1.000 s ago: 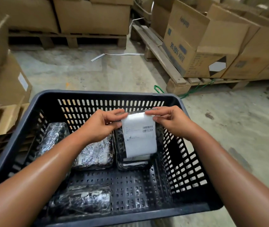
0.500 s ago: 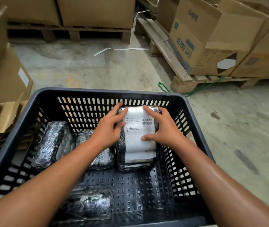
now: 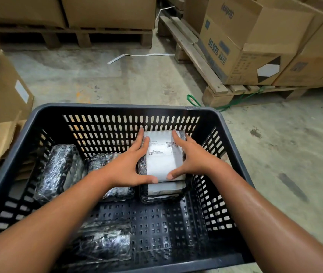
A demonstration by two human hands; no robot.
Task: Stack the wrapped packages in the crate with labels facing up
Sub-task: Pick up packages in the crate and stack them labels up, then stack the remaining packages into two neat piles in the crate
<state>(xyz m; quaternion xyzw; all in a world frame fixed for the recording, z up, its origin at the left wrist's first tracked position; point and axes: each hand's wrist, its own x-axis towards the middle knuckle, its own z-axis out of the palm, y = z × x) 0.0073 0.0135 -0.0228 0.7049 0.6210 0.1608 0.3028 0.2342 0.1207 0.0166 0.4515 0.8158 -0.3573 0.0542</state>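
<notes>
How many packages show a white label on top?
2, both in the stack by the crate's far wall: the top package under the left hand and right hand, and one below. More may hide underneath.

Both hands, left hand [image 3: 126, 170] and right hand [image 3: 193, 157], flank the top package [image 3: 163, 156] on a stack in the crate [image 3: 105, 109]; three more packages [image 3: 58, 170] lie left of the grip.
</notes>
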